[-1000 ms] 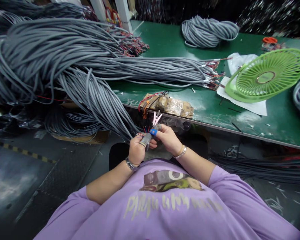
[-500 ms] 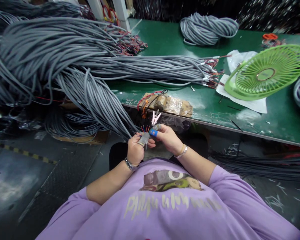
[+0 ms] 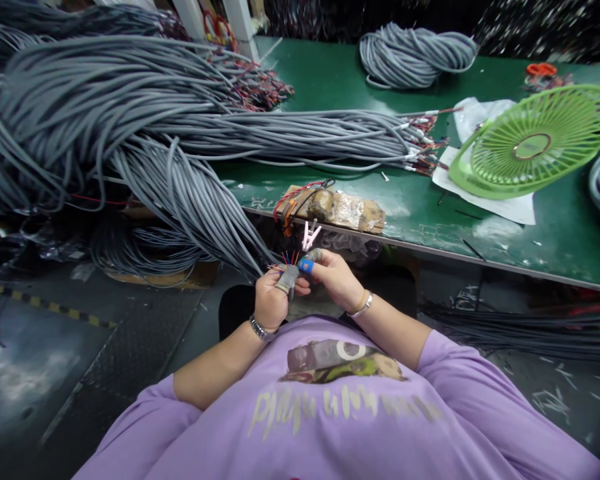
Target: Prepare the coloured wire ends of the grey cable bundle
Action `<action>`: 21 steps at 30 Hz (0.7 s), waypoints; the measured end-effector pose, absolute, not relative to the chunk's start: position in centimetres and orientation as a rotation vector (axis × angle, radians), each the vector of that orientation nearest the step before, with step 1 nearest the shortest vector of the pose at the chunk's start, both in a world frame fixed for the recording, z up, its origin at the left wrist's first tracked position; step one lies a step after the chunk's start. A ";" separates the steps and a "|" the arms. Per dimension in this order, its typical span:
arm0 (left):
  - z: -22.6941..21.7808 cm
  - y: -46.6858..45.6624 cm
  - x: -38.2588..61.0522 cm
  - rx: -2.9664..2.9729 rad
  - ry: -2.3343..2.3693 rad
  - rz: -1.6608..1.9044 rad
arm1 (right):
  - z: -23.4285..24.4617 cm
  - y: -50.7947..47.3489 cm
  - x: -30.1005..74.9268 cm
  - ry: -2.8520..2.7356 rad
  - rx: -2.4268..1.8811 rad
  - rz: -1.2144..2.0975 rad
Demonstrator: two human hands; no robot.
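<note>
Left hand (image 3: 274, 297) pinching coloured wires (image 3: 294, 258), ends fanned.
Right hand (image 3: 336, 275) pinched narrow beside them, contents unclear; fanning presumably leaves each reachable.

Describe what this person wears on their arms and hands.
Light purple sleeves end around the elbows. The left hand has a grey thumb wrap and a metal link band at its wrist. The right hand has a blue thumb wrap, a grey finger wrap and a silvery bracelet.
</note>
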State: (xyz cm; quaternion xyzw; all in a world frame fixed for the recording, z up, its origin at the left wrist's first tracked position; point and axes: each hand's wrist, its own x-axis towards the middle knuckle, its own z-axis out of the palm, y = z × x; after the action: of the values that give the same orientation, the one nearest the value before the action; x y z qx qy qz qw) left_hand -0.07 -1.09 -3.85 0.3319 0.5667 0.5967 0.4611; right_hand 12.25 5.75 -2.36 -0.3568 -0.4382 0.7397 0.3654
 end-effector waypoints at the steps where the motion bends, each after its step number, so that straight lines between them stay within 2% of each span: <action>1: -3.9 -1.1 -0.1 0.810 1.393 1.471 | -2.4 5.7 12.2 -1.120 -0.917 1.887; 8: -4.0 -0.9 -0.1 0.707 1.366 1.533 | -2.9 5.5 12.2 -0.944 -0.959 1.822; 13: -2.6 -0.9 -0.5 0.685 1.329 1.530 | -3.5 7.3 13.4 -0.683 -0.942 1.912; 21: -0.1 -0.2 -2.1 0.714 1.094 1.144 | -2.4 9.8 12.5 -0.952 -0.802 2.132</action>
State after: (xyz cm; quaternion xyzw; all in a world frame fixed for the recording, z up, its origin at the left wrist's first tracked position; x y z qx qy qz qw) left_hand -2.08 -0.21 -0.07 0.3140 0.4806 0.5027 0.6463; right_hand 12.49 9.84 -2.40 -0.3065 -0.3641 0.8152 0.3299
